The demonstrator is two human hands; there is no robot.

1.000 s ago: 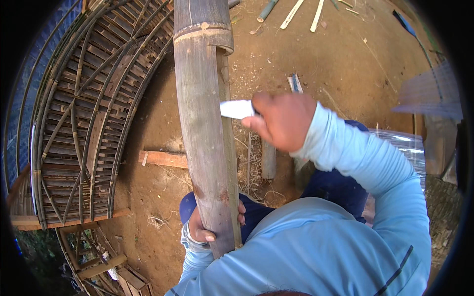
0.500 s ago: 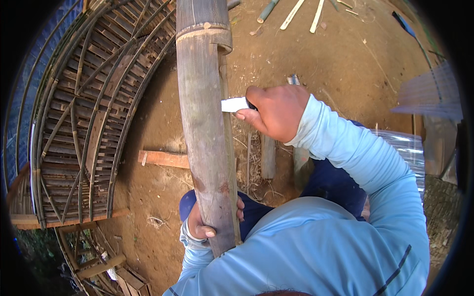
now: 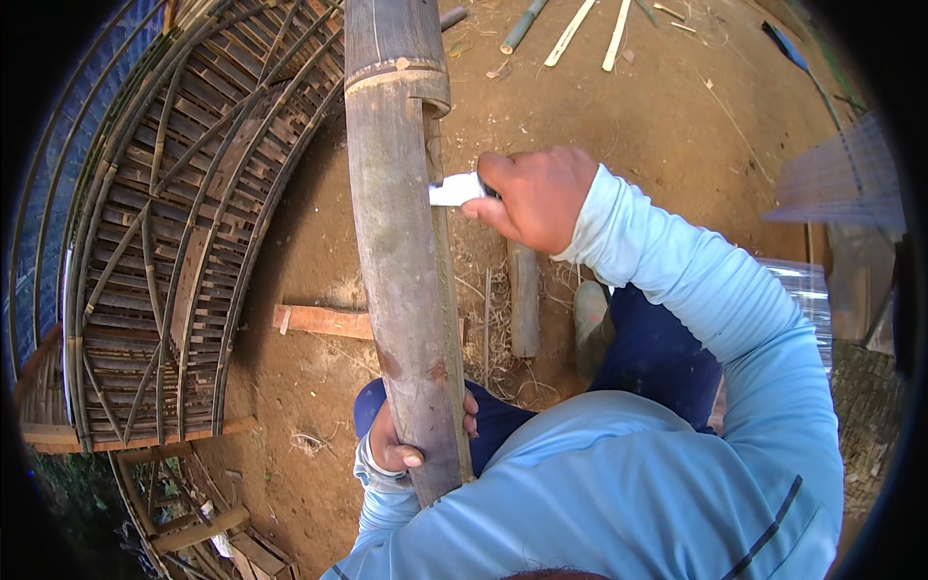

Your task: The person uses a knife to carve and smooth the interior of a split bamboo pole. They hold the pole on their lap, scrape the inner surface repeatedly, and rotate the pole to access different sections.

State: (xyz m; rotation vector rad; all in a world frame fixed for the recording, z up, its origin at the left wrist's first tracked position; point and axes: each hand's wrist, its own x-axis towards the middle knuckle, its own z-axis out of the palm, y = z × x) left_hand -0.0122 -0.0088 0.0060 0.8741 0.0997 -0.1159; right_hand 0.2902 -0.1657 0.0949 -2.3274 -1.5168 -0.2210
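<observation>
A thick, greyish-brown bamboo pole rises from my lap past the top of the view. Its right side is cut open along its length, and a notch shows just below the ringed node. Wrapped round the pole's lower end is my left hand, thumb in front and fingertips showing on the right side. My right hand is closed round a knife's dark handle. The pale knife blade meets the cut edge of the pole, a little below the notch. The blade's tip is hidden by or inside the bamboo.
A slatted bamboo bench stands along the left. On the dirt floor lie an orange-brown board behind the pole, a short wooden piece and pale strips at the far side. Clear plastic sheeting hangs at the right.
My right hand and the knife have shifted slightly left along with the view. A thin shaving now shows curling at the cut edge above the blade. My left hand keeps its grip.
</observation>
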